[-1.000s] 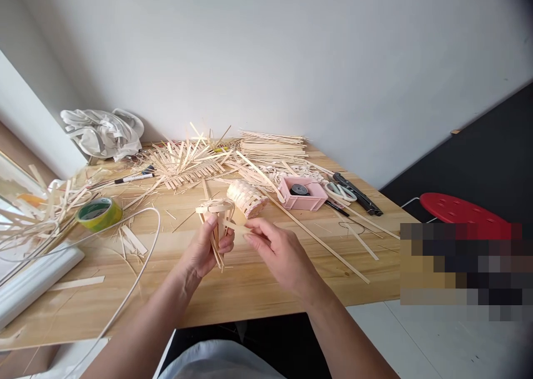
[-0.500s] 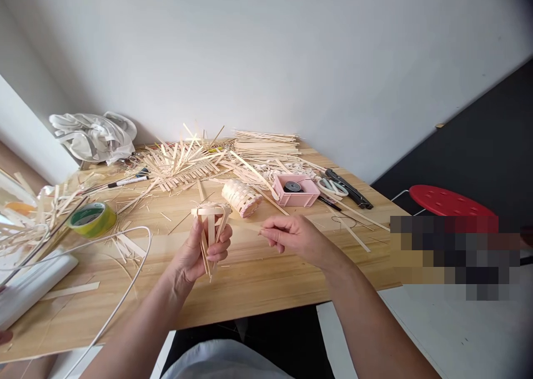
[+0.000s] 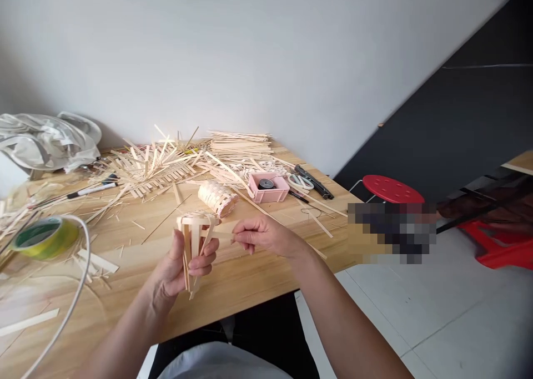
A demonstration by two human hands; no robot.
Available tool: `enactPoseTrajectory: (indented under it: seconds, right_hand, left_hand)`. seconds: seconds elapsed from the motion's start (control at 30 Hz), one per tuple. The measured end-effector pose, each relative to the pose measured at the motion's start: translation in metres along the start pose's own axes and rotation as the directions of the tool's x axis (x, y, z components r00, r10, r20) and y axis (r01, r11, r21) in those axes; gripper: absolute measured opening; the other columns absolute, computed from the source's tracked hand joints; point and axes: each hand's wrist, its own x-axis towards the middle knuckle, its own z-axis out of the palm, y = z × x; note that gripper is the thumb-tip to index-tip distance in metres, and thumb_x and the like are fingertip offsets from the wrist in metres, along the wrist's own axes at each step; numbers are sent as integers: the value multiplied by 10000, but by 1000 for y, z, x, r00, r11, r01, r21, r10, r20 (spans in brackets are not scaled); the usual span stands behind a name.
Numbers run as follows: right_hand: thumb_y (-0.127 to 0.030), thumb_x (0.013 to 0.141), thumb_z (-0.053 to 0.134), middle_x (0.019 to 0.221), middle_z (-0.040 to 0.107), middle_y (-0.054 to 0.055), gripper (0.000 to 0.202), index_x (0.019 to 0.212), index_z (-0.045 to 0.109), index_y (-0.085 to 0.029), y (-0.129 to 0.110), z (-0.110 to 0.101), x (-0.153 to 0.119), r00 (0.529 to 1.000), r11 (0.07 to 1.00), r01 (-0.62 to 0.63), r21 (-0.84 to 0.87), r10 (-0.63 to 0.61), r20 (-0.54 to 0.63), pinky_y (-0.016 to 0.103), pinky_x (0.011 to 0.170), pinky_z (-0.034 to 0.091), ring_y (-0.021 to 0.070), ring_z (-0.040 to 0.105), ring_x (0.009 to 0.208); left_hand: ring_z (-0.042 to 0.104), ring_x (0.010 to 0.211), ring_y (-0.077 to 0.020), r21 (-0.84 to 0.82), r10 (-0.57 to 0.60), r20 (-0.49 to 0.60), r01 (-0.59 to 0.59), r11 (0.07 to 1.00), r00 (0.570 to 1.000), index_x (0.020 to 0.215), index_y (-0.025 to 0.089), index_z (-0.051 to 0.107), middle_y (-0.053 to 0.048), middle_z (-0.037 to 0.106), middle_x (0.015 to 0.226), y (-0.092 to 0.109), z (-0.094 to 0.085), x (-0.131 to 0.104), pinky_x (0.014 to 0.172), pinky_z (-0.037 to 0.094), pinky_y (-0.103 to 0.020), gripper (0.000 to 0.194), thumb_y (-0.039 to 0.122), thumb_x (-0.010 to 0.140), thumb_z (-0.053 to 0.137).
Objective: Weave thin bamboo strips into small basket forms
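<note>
While woven frame (image 3: 195,222) in left grip (image 3: 175,272), spool (image 3: 265,184) in pink box (image 3: 273,196).

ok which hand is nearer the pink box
Right. The right hand, pinching a strip, is on the near side of the pink box; the left hand, gripping the woven piece, is farther off to the left.

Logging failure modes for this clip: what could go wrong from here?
1. The thin, pale, wood-like strip pinched by the right hand might split or slip if pulled hard.
2. The pale, partly woven piece in the left hand has long free ends; they could splay if that grip loosens.
3. The pale woven cylinder lies close behind; a knock might roll it.
</note>
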Motion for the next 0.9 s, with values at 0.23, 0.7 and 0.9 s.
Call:
enactPoseTrajectory:
  seconds: [0.23,0.7,0.9]
  right_hand:
    - [-398,767,599,569,496,-37,254,711,605,-150,4,1,1,997,999,14,32,-16,72,191,488,386,61,460,509]
    - [-374,801,549,580,484,-32,231,725,589,-159,-9,11,-4,997,995,8,-103,-16,-71,197,500,393,72,465,530]
    - [-359,782,537,562,488,-24,225,667,571,-169,-19,-9,-24,980,960,-85,-268,32,-195,212,495,405,91,484,518]
  left_hand:
    - [185,407,31,-37,-57,11,57,998,998,800,117,553,38,429,620,-3,6,2,342,228,-61,552,558,516,726]
    - [207,422,22,18,3,-10,-2,1000,1000,788,115,565,31,435,632,-5,2,0,337,221,-71,566,586,510,711]
    - [245,422,21,44,100,-32,-99,994,994,832,140,559,22,460,642,6,-2,-5,356,240,-67,508,531,551,722]
